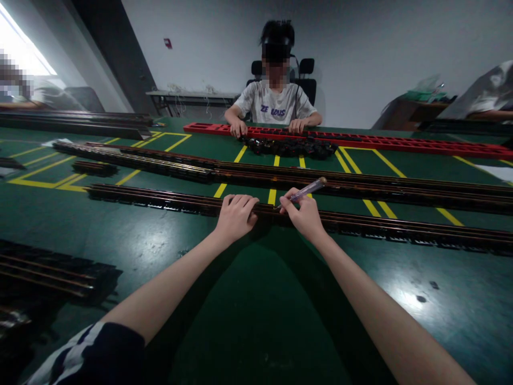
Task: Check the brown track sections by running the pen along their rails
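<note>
A long dark strip with copper-coloured lines (401, 229) lies across the table in front of me. My left hand (236, 216) rests over this strip, its fingers curled across the top and the thumb at the near side. Just to the right, my right hand (302, 214) pinches a slim screwdriver (308, 189) with a translucent handle. It is tilted, the handle end pointing up and to the right. Its thin tip meets the strip between my hands; what exactly it touches is too small to tell.
More dark strips (360, 187) run parallel behind, and a dark bundle (48, 270) lies at near left. Across the green table (240, 321), a person (276, 101) has both hands at a red slotted rail (420, 144), beside a black jumbled heap (288, 148). Yellow tape marks the tabletop.
</note>
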{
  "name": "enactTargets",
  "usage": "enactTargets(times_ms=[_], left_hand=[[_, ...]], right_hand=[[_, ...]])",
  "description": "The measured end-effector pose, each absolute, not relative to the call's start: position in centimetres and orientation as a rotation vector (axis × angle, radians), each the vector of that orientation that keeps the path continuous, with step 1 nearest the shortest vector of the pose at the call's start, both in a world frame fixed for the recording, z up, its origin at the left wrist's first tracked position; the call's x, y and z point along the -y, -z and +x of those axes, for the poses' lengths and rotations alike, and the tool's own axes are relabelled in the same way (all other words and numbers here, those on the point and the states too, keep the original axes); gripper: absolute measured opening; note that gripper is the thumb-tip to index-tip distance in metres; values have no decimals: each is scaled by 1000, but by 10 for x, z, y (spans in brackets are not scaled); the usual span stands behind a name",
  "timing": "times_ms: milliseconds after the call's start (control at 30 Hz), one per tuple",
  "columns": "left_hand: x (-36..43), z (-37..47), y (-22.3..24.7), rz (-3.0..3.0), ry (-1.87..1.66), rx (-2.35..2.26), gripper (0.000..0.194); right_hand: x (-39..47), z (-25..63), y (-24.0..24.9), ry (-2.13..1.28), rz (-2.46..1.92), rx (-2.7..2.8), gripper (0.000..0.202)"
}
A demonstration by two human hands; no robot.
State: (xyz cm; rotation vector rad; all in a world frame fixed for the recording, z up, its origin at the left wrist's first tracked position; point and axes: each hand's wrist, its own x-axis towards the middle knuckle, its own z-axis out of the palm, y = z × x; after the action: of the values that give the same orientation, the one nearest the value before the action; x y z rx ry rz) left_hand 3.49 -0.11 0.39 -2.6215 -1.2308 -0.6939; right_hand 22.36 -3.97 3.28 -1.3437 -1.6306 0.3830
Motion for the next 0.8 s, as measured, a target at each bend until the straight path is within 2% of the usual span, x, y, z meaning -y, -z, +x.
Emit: enactTargets(times_ms=[600,800], left_hand=[[0,35,-4,-2644,658,1194,42],[0,35,-5,-2637,665,1192,38]], right_hand=[[41,226,-33,-376,-1356,1594,21],[41,225,-34,-382,-1335,1570,21]])
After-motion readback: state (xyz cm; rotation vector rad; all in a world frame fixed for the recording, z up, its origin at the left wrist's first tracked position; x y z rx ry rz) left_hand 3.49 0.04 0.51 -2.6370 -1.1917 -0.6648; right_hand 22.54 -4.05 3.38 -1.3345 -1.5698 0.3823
